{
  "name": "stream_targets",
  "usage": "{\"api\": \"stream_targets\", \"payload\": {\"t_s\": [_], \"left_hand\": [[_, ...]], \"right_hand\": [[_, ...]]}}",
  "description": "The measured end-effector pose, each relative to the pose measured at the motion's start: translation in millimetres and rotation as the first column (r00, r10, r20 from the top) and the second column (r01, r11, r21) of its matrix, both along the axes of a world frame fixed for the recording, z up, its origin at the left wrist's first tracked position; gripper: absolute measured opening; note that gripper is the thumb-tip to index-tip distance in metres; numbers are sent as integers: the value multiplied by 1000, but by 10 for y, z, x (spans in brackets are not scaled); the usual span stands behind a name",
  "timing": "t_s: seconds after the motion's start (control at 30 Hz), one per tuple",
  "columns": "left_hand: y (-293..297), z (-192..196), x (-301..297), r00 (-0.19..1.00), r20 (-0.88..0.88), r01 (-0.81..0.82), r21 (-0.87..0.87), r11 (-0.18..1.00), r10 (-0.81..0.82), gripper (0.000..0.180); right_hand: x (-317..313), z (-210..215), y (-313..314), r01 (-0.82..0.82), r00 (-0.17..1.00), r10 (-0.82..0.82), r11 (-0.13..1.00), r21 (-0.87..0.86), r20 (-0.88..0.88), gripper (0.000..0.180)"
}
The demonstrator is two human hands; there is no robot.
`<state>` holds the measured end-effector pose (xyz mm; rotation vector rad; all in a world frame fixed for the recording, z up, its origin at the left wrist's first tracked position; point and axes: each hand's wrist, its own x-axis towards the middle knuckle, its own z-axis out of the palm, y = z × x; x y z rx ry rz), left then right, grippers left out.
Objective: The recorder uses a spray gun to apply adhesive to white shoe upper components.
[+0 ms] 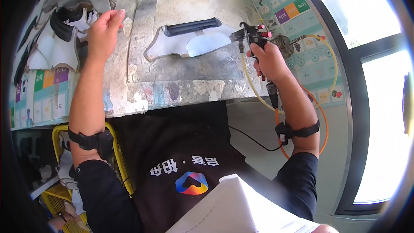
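Observation:
My right hand [271,60] grips a black spray gun [254,36] with red knobs, its nozzle pointing left. In front of that nozzle, a white shoe upper piece [172,45] lies flat on the stained worktable [194,74]. A black padded collar [192,26] runs along its far edge, and a pale bluish patch [210,44] covers its near right part. My left hand [103,34] is raised at the left, apart from this piece, thumb and fingers drawn together. Nothing shows between the fingertips. Beside it is a pile of similar uppers [54,39] with black collars.
A clear yellowish hose [334,64] and an orange hose [326,129] trail from the spray gun on the right. Patterned sheeting [297,26] lines the right side, by a bright window [384,116]. Below the table at left stands a yellow basket [123,155].

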<state>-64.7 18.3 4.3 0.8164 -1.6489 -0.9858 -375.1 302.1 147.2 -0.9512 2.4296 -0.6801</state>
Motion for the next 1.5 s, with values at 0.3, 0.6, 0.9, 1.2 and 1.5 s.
{"api": "stream_targets", "payload": {"t_s": [0.3,0.6,0.9,1.2,1.5], "left_hand": [[-43,-50,-11,1000,22,18,33,999,-19,38],[-36,-49,-27,998,-24,62,34,997,-62,38],[-63,-78,-9,999,45,22,47,999,-24,38],[-34,-42,-32,998,24,50,30,998,-50,39],[-47,-86,-16,999,35,30,45,999,-32,38]], "right_hand": [[431,-130,151,-178,964,192,980,-90,184,32],[147,-130,262,-16,995,23,998,-68,100,28],[600,-91,317,-177,937,199,979,-100,286,29],[18,-166,315,25,994,-15,996,-88,109,28],[83,-69,193,-14,992,30,992,-129,121,31]]}}
